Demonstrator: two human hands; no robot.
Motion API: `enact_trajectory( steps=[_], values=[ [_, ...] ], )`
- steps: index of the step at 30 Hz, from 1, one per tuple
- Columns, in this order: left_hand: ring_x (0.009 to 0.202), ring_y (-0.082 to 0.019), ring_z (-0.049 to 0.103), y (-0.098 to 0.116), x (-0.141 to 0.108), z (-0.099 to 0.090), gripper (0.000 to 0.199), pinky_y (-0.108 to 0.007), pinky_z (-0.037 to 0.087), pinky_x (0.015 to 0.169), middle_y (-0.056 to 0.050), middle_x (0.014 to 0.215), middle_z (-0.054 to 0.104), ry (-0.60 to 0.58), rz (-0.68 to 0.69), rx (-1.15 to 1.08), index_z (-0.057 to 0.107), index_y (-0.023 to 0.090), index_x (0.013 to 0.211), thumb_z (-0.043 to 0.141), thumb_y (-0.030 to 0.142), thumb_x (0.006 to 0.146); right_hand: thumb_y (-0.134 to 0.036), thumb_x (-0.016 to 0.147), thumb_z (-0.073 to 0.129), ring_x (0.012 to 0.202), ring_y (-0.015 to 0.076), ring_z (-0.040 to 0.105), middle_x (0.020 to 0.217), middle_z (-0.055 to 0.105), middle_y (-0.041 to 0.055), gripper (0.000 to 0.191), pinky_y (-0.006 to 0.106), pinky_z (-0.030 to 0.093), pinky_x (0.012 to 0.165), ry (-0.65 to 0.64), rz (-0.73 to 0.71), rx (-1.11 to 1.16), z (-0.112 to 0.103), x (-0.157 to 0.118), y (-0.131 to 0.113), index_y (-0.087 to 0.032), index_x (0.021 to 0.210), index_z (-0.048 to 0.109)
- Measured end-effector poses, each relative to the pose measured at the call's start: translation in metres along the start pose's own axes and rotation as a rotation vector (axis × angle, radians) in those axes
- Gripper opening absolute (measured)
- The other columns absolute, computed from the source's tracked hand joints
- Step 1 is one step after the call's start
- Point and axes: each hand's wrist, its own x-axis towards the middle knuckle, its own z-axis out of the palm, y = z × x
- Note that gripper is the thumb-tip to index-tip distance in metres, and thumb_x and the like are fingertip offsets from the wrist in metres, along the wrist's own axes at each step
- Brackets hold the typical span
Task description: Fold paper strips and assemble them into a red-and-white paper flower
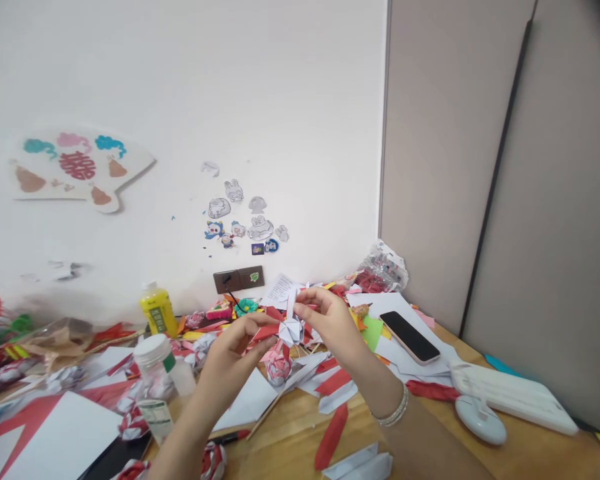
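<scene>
Between my two hands, above the middle of the table, is a folded paper piece (291,331) with a white centre and red and white strips sticking out. My left hand (241,343) pinches a red strip on its left side. My right hand (325,316) grips a white strip at its top between thumb and fingers. Just below hangs or lies a pink, red and white paper ball (279,365); whether it touches the piece I cannot tell. Folded red strips (332,437) and white strips (363,463) lie on the wood in front.
Crowding the table (275,447) are paper scraps, a yellow bottle (159,310), a white-lidded jar (154,357) and several paper balls. At right are a phone (410,337), a white keyboard (515,393) and a mouse (480,419). A wall socket (239,279) sits behind.
</scene>
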Motion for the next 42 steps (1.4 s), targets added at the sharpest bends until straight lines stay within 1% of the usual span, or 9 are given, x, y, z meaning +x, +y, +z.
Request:
enact_trajectory(
  steps=[4,6,10,13,15,20,26,34,42],
  values=[
    [0.095,-0.022,0.058,0.002,-0.001,-0.011,0.008,-0.037,0.047,0.081,-0.009,0.098,0.064,-0.157,-0.01,0.174,0.056,0.021,0.077,0.057,0.028,0.076,-0.026,0.069,0.063,0.076,0.0141,0.056,0.08,0.06,0.0017,0.015,0.027,0.045,0.069,-0.015,-0.066,-0.052,-0.001,0.0,0.001,-0.016,0.079,0.058],
    [0.102,-0.024,0.056,0.002,-0.002,-0.016,0.028,-0.039,0.046,0.085,-0.011,0.111,0.06,-0.216,-0.034,0.22,0.054,0.023,0.102,0.058,0.03,0.075,-0.025,0.069,0.064,0.077,0.0145,0.057,0.08,0.06,0.0018,0.015,0.028,0.046,0.071,-0.012,-0.077,-0.055,-0.002,0.0,0.002,-0.016,0.079,0.057],
    [0.109,-0.025,0.053,0.008,-0.006,-0.022,0.045,-0.04,0.044,0.09,-0.012,0.122,0.054,-0.134,0.017,0.271,0.042,0.026,0.125,0.049,0.034,0.08,-0.023,0.068,0.065,0.076,0.0144,0.057,0.078,0.06,0.0015,0.013,0.028,0.046,0.072,-0.024,-0.094,-0.039,-0.001,0.0,0.003,-0.017,0.077,0.057],
    [0.103,-0.024,0.055,0.021,-0.005,-0.019,0.028,-0.039,0.043,0.089,-0.008,0.108,0.062,0.015,0.136,0.411,0.058,0.025,0.106,0.047,0.033,0.081,-0.021,0.069,0.064,0.075,0.0138,0.057,0.078,0.06,0.0009,0.01,0.028,0.047,0.07,-0.078,-0.117,-0.051,0.002,-0.002,0.002,-0.017,0.076,0.058],
    [0.096,-0.023,0.058,0.028,-0.004,-0.014,0.019,-0.035,0.045,0.084,-0.006,0.099,0.065,0.03,0.209,0.46,0.064,0.025,0.091,0.052,0.032,0.078,-0.019,0.07,0.063,0.074,0.0133,0.057,0.077,0.06,0.0004,0.008,0.027,0.047,0.069,-0.112,-0.134,-0.073,0.004,-0.005,0.001,-0.017,0.077,0.059],
    [0.074,-0.018,0.061,0.03,-0.004,-0.005,0.009,-0.028,0.049,0.067,-0.002,0.078,0.066,0.086,0.126,0.442,0.062,0.023,0.078,0.058,0.031,0.074,-0.015,0.072,0.061,0.075,0.0126,0.057,0.077,0.06,-0.0007,0.007,0.026,0.047,0.069,-0.138,-0.2,-0.197,0.009,-0.011,-0.003,-0.018,0.078,0.061],
    [0.076,-0.018,0.061,0.023,-0.006,-0.006,0.011,-0.029,0.049,0.069,-0.001,0.08,0.065,0.103,0.116,0.383,0.06,0.023,0.08,0.06,0.031,0.073,-0.017,0.074,0.063,0.079,0.0135,0.058,0.08,0.062,-0.0007,0.007,0.027,0.045,0.075,-0.125,-0.325,-0.324,0.009,-0.015,-0.006,-0.02,0.08,0.062],
    [0.076,-0.016,0.059,0.028,-0.006,-0.009,0.007,-0.028,0.048,0.068,0.0,0.078,0.062,0.082,0.335,0.437,0.056,0.022,0.08,0.059,0.021,0.075,-0.015,0.077,0.061,0.079,0.0147,0.057,0.079,0.063,0.0007,0.006,0.029,0.045,0.075,-0.151,-0.632,-0.349,0.01,-0.014,-0.004,-0.021,0.077,0.059],
    [0.07,-0.013,0.059,0.033,-0.006,-0.011,0.006,-0.024,0.048,0.063,0.0,0.076,0.061,0.034,0.418,0.518,0.054,0.021,0.081,0.057,0.018,0.077,-0.017,0.079,0.06,0.079,0.0149,0.057,0.08,0.063,0.002,0.005,0.031,0.043,0.077,-0.186,-0.719,-0.4,0.007,-0.013,-0.007,-0.02,0.082,0.059]
  ],
)
